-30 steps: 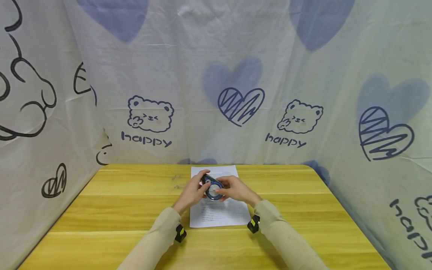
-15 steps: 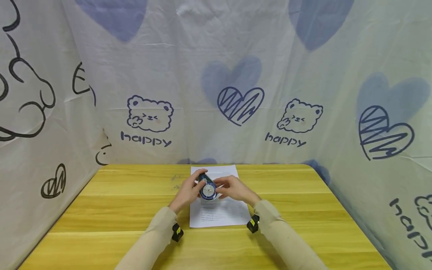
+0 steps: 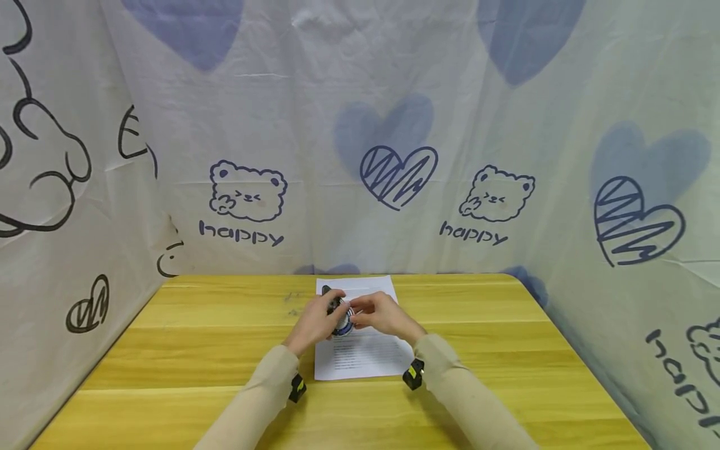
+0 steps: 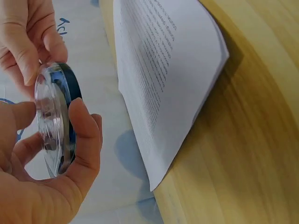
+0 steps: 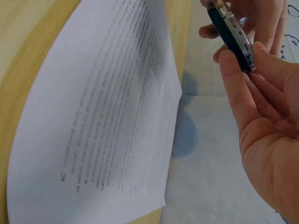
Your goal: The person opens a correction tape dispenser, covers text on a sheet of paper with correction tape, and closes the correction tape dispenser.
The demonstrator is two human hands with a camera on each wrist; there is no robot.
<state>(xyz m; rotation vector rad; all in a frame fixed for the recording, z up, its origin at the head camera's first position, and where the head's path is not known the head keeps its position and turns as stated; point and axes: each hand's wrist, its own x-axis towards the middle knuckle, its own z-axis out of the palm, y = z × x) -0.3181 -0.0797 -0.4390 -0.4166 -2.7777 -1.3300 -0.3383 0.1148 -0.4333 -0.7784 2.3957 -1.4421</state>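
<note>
A teardrop-shaped correction tape (image 3: 344, 326), with a clear cover and a dark blue back, is held above the printed paper (image 3: 368, 362). My left hand (image 3: 311, 322) grips its body; in the left wrist view the thumb lies on the clear side of the correction tape (image 4: 50, 116) and the curled fingers lie on the blue side. My right hand (image 3: 384, 314) pinches the rounded edge between thumb and index finger, as the right wrist view shows on the correction tape (image 5: 236, 39). Fingers partly cover the dispenser in the head view.
The paper lies on a yellow wood-grain table (image 3: 197, 350), its corners lifting slightly in the wrist views. White cloth (image 3: 315, 125) with blue hearts and bear drawings hangs behind the table and at both sides. A dark wrist camera (image 3: 413, 374) sits on each wrist.
The correction tape has moved left and been turned, so its round face now points more to the right. My right hand has followed it left, and its fingers have closed on the edge.
</note>
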